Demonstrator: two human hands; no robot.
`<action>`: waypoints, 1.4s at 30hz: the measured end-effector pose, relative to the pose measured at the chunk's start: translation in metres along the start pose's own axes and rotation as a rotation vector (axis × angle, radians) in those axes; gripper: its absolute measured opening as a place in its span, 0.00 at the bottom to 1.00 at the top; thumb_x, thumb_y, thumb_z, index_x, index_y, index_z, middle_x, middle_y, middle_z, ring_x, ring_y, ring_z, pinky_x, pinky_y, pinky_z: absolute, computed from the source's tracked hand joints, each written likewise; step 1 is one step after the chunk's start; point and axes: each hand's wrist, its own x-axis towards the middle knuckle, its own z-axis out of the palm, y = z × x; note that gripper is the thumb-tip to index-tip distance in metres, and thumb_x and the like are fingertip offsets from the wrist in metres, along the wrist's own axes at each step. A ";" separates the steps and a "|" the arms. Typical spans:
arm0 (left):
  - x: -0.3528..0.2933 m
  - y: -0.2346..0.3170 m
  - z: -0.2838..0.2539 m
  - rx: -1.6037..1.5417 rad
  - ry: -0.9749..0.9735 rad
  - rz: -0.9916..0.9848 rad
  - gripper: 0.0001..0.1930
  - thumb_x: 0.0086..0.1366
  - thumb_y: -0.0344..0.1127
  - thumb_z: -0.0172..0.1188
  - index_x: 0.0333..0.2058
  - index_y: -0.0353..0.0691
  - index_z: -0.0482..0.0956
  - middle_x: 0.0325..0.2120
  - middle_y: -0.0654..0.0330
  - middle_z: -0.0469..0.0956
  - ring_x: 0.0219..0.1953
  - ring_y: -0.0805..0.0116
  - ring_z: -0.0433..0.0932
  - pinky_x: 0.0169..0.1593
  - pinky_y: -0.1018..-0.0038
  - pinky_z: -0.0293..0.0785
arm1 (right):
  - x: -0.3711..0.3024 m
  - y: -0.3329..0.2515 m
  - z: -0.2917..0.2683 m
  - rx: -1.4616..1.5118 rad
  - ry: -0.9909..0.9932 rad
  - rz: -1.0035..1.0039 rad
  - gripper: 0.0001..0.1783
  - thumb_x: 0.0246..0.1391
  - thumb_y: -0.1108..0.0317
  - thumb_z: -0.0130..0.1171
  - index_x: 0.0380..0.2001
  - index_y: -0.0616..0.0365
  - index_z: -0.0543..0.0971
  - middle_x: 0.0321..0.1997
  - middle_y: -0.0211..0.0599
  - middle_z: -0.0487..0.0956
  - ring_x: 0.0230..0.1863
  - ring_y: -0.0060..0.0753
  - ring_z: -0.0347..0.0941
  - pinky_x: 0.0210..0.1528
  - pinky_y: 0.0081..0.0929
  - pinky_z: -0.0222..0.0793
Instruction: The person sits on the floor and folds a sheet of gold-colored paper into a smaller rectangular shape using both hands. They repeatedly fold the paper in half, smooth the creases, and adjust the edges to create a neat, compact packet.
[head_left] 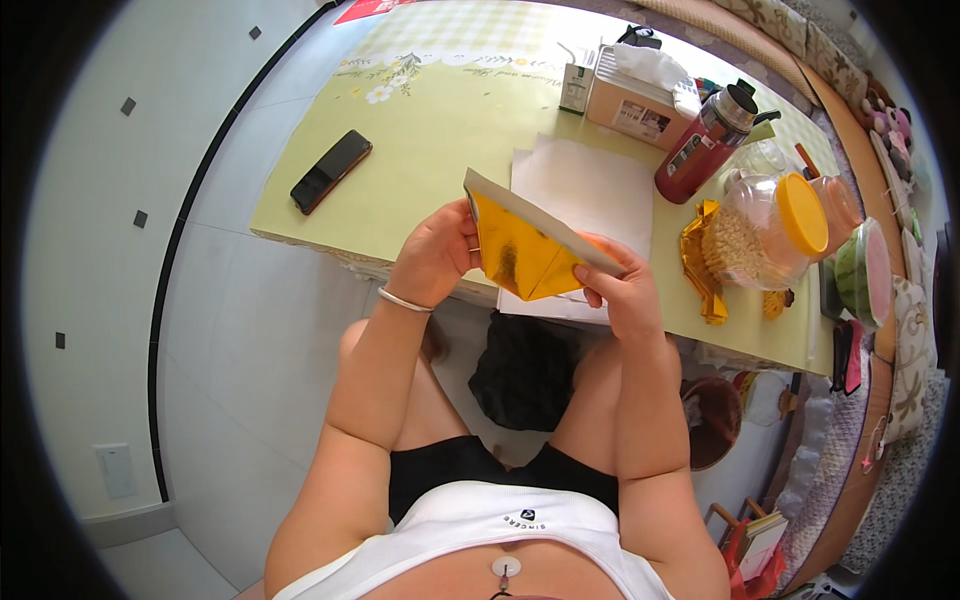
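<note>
A folded sheet of gold foil paper (pixel 525 250) with a pale underside is held up above the near edge of the table. My left hand (pixel 437 252) grips its left side, the fingers partly hidden behind it. On the opposite side my right hand (pixel 625 288) pinches the lower right corner between thumb and fingers. Beneath and behind the foil paper lie several white paper sheets (pixel 590 185). To the right, a twisted gold foil piece (pixel 700 265) rests against a clear jar (pixel 745 240) with a yellow lid and pale contents.
A black phone (pixel 332 170) lies at the table's left. Farther back stand a tissue box (pixel 632 108) and a red thermos (pixel 700 150). A watermelon piece (pixel 862 275) sits at the right edge. Below are a black bag (pixel 520 372) and a brown bin (pixel 713 425).
</note>
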 end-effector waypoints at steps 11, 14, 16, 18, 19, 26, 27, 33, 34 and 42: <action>0.002 0.003 0.011 0.149 0.137 0.131 0.22 0.59 0.16 0.65 0.52 0.40 0.81 0.35 0.62 0.82 0.30 0.76 0.76 0.30 0.80 0.71 | 0.001 0.005 -0.011 -0.077 -0.164 -0.066 0.18 0.59 0.83 0.60 0.51 0.62 0.85 0.41 0.34 0.85 0.30 0.17 0.72 0.30 0.15 0.68; 0.000 0.002 -0.007 0.295 0.120 0.116 0.16 0.57 0.14 0.63 0.43 0.38 0.83 0.34 0.60 0.82 0.29 0.75 0.76 0.31 0.80 0.73 | 0.001 0.007 -0.015 -0.058 -0.197 -0.085 0.16 0.59 0.81 0.62 0.50 0.64 0.84 0.47 0.37 0.85 0.38 0.20 0.76 0.39 0.15 0.72; -0.003 0.005 -0.011 0.389 0.172 0.092 0.14 0.56 0.14 0.61 0.38 0.36 0.83 0.33 0.59 0.82 0.28 0.74 0.77 0.31 0.79 0.75 | -0.002 -0.002 -0.011 -0.005 -0.246 -0.111 0.14 0.59 0.79 0.62 0.49 0.65 0.84 0.48 0.37 0.85 0.41 0.21 0.77 0.43 0.16 0.73; -0.007 0.010 -0.011 0.426 0.191 0.053 0.11 0.55 0.14 0.59 0.35 0.36 0.82 0.32 0.58 0.82 0.30 0.72 0.79 0.33 0.78 0.77 | -0.003 -0.005 -0.010 0.052 -0.262 -0.103 0.14 0.60 0.78 0.63 0.49 0.66 0.84 0.47 0.36 0.84 0.42 0.21 0.78 0.46 0.17 0.73; -0.009 0.013 -0.011 0.444 0.199 0.034 0.10 0.55 0.14 0.59 0.33 0.35 0.82 0.32 0.58 0.82 0.31 0.72 0.80 0.34 0.78 0.78 | -0.002 -0.004 -0.014 0.084 -0.254 -0.082 0.14 0.60 0.77 0.64 0.49 0.66 0.84 0.46 0.36 0.85 0.41 0.21 0.78 0.46 0.18 0.73; -0.017 0.019 -0.019 0.266 0.155 -0.044 0.07 0.59 0.19 0.61 0.36 0.36 0.82 0.34 0.56 0.84 0.34 0.71 0.80 0.40 0.75 0.79 | 0.002 0.006 -0.020 -0.036 -0.146 -0.014 0.20 0.59 0.79 0.65 0.55 0.63 0.81 0.39 0.34 0.85 0.39 0.22 0.78 0.46 0.19 0.74; -0.016 0.017 -0.018 0.273 0.184 -0.023 0.08 0.59 0.21 0.63 0.37 0.36 0.83 0.34 0.57 0.83 0.35 0.71 0.80 0.41 0.75 0.78 | 0.001 0.004 -0.016 -0.041 -0.136 -0.025 0.20 0.58 0.79 0.65 0.55 0.62 0.81 0.39 0.34 0.85 0.39 0.22 0.78 0.46 0.20 0.74; -0.013 0.015 0.003 1.129 0.149 0.212 0.12 0.56 0.30 0.72 0.40 0.37 0.86 0.31 0.61 0.83 0.39 0.65 0.80 0.46 0.73 0.76 | -0.004 0.005 -0.004 -0.340 -0.110 -0.218 0.20 0.56 0.82 0.65 0.53 0.61 0.83 0.37 0.34 0.85 0.39 0.21 0.79 0.46 0.22 0.76; -0.014 0.016 0.002 1.319 0.077 0.313 0.12 0.55 0.31 0.74 0.39 0.38 0.87 0.30 0.62 0.83 0.39 0.64 0.80 0.46 0.72 0.76 | -0.006 0.003 0.001 -0.412 -0.093 -0.247 0.20 0.56 0.82 0.65 0.52 0.60 0.83 0.36 0.34 0.85 0.38 0.21 0.79 0.45 0.22 0.75; -0.017 0.008 0.031 1.493 -0.133 0.147 0.09 0.54 0.32 0.73 0.35 0.41 0.88 0.30 0.60 0.83 0.48 0.54 0.78 0.61 0.54 0.68 | -0.011 -0.001 0.017 -0.655 -0.125 -0.332 0.19 0.52 0.79 0.69 0.48 0.54 0.87 0.29 0.36 0.82 0.34 0.29 0.78 0.41 0.25 0.75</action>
